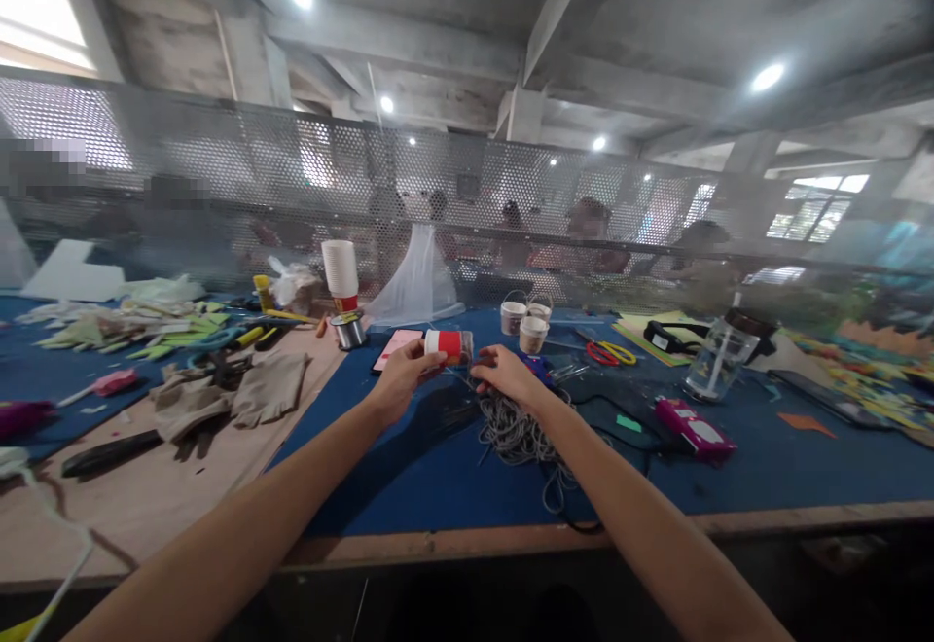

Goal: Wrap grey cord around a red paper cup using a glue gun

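Note:
My left hand [404, 377] is closed around a small red and white spool-like roll [447, 344], held just above the blue table cover [438, 467]. My right hand [507, 371] is pinched close to the roll's right end, fingers together on something too thin to make out. A tangled heap of grey cord [520, 433] lies under and in front of my right hand. A phone with a pink screen [398, 348] lies just behind my left hand.
Small white cups [531, 323], red and yellow scissors [611, 353], a clear jar [719, 355], a pink box [693, 428], a stack of paper cups [340, 270] and gloves [240, 391] lie around. A perforated metal screen [467, 195] stands behind, with people beyond it.

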Demonstrator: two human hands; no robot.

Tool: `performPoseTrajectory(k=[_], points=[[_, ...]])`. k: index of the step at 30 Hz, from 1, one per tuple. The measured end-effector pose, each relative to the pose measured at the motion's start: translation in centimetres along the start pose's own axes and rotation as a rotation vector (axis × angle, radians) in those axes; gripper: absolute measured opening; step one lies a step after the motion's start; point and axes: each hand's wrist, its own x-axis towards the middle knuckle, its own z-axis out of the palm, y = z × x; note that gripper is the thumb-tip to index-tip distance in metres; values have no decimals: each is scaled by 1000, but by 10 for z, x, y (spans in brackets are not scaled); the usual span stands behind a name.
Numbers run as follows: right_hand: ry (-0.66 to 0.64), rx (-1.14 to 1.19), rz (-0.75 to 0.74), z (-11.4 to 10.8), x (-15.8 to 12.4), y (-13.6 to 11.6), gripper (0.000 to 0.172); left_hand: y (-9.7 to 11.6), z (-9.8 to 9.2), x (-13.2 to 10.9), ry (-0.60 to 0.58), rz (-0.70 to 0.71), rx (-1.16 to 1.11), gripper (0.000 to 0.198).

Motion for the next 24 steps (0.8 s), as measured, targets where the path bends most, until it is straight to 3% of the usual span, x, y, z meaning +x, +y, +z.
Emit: performPoseTrajectory(k=[5, 12, 17, 21, 24], points=[[-22, 132, 21, 6, -6, 1, 34, -1, 0, 0, -33, 4, -7, 36], [51, 27, -81, -2, -11, -6, 6, -2, 2, -1, -30, 3, 40, 34], [77, 87, -45, 1, -13, -4, 22, 0, 3, -2, -15, 1, 52, 37], [-58, 248, 66, 4, -15, -3, 38, -1, 3, -3, -36, 28, 44, 36], [-139, 304, 145, 4, -19, -9, 40, -2, 2, -3, -41, 46, 32, 37]])
